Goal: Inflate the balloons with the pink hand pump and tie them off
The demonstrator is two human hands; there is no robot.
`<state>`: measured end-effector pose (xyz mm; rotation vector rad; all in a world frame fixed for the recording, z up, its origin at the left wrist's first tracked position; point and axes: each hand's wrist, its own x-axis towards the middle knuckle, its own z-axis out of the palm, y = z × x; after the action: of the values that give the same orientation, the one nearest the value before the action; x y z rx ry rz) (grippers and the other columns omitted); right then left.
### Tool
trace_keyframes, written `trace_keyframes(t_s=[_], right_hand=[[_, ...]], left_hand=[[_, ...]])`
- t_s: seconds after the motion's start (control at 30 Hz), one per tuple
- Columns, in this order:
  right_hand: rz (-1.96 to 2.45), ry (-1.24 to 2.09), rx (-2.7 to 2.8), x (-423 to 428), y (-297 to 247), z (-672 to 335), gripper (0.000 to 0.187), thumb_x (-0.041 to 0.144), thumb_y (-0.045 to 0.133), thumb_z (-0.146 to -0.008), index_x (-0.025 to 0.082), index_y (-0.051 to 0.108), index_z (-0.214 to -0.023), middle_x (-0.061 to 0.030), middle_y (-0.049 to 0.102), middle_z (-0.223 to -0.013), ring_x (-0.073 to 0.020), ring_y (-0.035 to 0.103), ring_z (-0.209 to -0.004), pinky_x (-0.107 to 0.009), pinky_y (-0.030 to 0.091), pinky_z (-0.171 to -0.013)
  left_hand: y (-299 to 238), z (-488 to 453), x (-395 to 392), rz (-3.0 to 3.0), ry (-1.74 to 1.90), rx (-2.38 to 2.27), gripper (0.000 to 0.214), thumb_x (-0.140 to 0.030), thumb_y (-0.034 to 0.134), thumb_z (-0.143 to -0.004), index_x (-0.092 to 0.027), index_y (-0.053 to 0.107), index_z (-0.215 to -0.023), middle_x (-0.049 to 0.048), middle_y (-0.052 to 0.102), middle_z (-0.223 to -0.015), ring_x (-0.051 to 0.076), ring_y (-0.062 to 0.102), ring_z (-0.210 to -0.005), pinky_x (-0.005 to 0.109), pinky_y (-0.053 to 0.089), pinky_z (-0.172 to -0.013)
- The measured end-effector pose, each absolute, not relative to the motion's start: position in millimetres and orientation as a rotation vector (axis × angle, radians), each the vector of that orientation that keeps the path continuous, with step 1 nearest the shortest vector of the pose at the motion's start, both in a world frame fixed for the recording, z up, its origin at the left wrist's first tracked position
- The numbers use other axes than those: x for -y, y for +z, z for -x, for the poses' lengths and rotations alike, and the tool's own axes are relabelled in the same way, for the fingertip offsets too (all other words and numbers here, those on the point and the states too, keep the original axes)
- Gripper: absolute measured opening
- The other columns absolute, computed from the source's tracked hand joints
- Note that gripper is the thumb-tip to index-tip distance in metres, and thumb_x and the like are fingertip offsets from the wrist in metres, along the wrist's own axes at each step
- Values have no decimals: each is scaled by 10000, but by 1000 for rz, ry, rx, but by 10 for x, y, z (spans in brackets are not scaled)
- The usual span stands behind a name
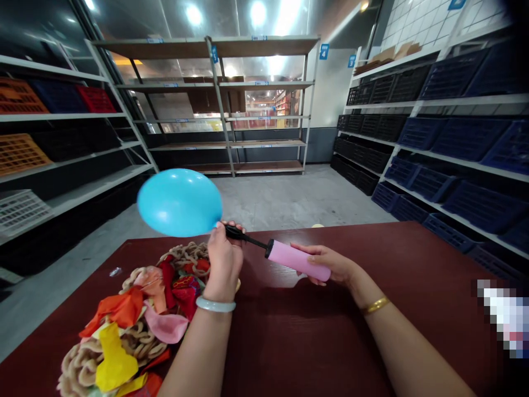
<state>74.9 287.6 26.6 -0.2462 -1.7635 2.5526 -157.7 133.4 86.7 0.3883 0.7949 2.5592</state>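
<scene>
A light-blue balloon (179, 202), round and well filled, sits at about ten to eleven o'clock from the person's left hand (225, 256), out past the far edge of the dark red surface (306, 344). Its neck end meets the black nozzle (234, 232) of a balloon pump (295, 259), whose pink barrel lies between three and four o'clock from that hand, raised above the surface. A length of black rod (256, 241) shows between nozzle and barrel.

The left grip is folded closely around the nozzle where the balloon's neck sits; the fingers cover the joint, so how far the neck is pulled on cannot be told. The right hand (333, 266) has its grip wrapped round the barrel's near end, thumb on top, with no more gap than the barrel fills.

At about eight o'clock from the left hand lies a heap of limp balloons, among them a yellow balloon (113, 358) and a pink balloon (167, 325), with thick beige cord (80, 364) around and beneath.

To pump well, the left fingers should pinch the neck firmly on the nozzle and hold steady while the right hand strokes straight along the rod, without bending it. Even strokes look best; a slack pinch could leak air, and overfilling might burst the skin.
</scene>
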Motion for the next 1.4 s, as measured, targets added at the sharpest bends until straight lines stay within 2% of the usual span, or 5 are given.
trace_keyframes(t_s=[0.23,0.67,0.83,1.0,1.4], right_hand=[[248,2571,1833,-3096,289,-942,791,367,675,-864,194,299,-1538,-164,730,-944,-150,649,-510,-192,449,-346],[268,2471,1681,-2765,317,-699,742,349,674,-856,218,359,-1515,-124,730,-904,-148,648,-506,-189,437,-341],[258,2525,1700,-2746,327,-693,754,378,669,-871,252,322,-1529,-117,721,-953,-143,658,-532,-201,471,-379],[150,2647,1786,-2984,293,-816,824,387,663,-877,217,230,-1557,-147,729,-968,-145,651,-513,-206,465,-366],[213,2552,1798,-3012,296,-840,778,353,682,-850,188,330,-1524,-157,744,-941,-144,649,-491,-185,440,-326]], left_hand=[[1042,1918,-1091,-392,2696,-825,158,-299,555,-916,-176,527,-822,7,570,-741,148,586,-651,309,480,-624],[746,1069,-1548,-396,2506,-765,271,-390,702,-824,-193,522,-874,-3,567,-807,125,584,-690,290,485,-674],[801,1246,-1474,-384,2509,-793,250,-354,703,-820,-180,528,-855,5,566,-773,140,588,-680,293,489,-647],[948,1650,-1264,-390,2617,-831,171,-317,610,-882,-174,533,-830,12,566,-749,151,592,-672,298,491,-626],[865,1701,-1314,-455,2658,-848,244,-385,658,-853,-192,511,-831,-9,552,-751,121,572,-663,272,477,-642]])
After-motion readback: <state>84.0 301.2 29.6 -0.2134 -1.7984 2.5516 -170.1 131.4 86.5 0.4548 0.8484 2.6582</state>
